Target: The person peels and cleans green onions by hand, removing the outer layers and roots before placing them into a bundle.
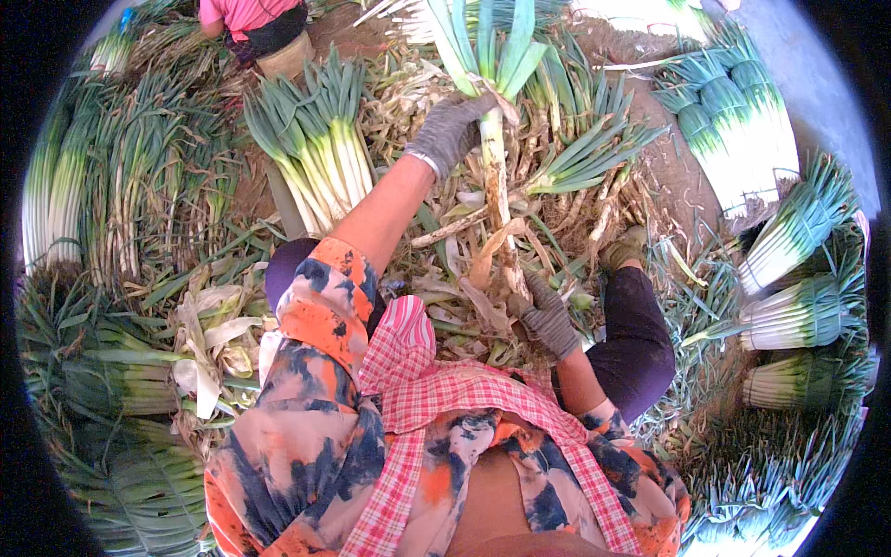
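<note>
A long leek (492,150) stands lengthwise before me, its green leaves at the top and its soiled lower end towards my body. My left hand (456,129), in a grey glove, is closed around it just below the leaves. Near the root end, my right hand (548,320), also gloved, grips the stalk; dry peeled leaves (485,261) hang beside it. Under and around the stalk lie leaf scraps and untrimmed leeks (588,160) with dirty roots. Cleaned leeks (327,163) lie in a pile to the left of my left hand.
Tied leek bundles (724,125) stand at the upper right, with more bundles (793,317) down the right side. Rows of leeks (132,181) lie at the left, above peeled leaf waste (216,327). A person in pink (254,17) sits at the upper left.
</note>
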The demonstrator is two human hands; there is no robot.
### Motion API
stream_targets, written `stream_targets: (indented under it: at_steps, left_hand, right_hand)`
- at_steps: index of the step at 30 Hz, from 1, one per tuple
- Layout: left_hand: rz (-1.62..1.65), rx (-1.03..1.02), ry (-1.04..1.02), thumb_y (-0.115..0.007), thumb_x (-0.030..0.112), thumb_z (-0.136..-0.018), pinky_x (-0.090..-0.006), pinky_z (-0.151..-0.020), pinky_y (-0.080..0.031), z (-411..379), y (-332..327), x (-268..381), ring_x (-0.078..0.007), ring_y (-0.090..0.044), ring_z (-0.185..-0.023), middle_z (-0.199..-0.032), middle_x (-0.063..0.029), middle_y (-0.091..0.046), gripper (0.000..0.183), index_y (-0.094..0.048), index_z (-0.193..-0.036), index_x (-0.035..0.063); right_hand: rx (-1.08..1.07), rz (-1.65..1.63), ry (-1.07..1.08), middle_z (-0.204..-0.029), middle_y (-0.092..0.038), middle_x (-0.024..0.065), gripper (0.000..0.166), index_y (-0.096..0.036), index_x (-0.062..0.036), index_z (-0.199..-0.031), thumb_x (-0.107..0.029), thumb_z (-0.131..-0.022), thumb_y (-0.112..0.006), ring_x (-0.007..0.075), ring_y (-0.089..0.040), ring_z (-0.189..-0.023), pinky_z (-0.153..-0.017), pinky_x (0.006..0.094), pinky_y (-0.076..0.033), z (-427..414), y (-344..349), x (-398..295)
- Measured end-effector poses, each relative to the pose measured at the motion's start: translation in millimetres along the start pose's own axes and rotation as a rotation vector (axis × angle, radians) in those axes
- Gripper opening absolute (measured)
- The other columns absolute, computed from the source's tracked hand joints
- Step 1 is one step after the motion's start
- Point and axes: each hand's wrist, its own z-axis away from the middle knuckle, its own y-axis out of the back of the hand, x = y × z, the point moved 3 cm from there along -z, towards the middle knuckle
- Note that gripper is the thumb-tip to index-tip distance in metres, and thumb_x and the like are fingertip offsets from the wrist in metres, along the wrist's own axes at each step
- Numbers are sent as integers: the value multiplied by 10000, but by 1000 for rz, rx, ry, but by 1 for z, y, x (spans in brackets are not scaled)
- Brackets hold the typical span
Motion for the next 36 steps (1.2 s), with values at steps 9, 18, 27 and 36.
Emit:
stream_targets:
  at_steps: [9,18,27,36]
  left_hand:
    - [-215,344,-47,-661,88,-773,-300,-679,-509,-1,-4,31,-182,-596,-807,-942,-102,-615,353,-521,-1079,-17]
    - [-1314,-682,313,-520,208,-846,-357,-990,-325,169,-14,-103,-248,-430,-1160,-1212,-125,-486,384,-475,-1189,43]
    - [-359,-3,59,-610,411,-812,-235,-473,-396,21,54,70,-124,-487,-551,-727,-20,-595,341,-599,-937,93]
    - [-88,-102,4,-694,225,-758,-160,-355,-333,21,43,52,-68,-531,-514,-737,-35,-617,260,-613,-914,34]
  right_hand:
    - [367,449,283,-995,-605,205,464,-460,31,-1207,-181,-816,-594,252,-599,-861,-781,339,-452,-12,-25,-45]
    - [568,527,439,-844,-629,169,285,-562,10,-1091,-177,-881,-519,236,-606,-752,-671,338,-462,-80,41,5]
    - [274,329,212,-904,-591,171,247,-586,-12,-1024,-187,-854,-546,278,-575,-843,-759,355,-449,-36,17,19]
    - [298,-92,243,-863,-607,64,282,-578,8,-962,-194,-779,-651,138,-545,-752,-700,290,-451,-142,-12,-96]
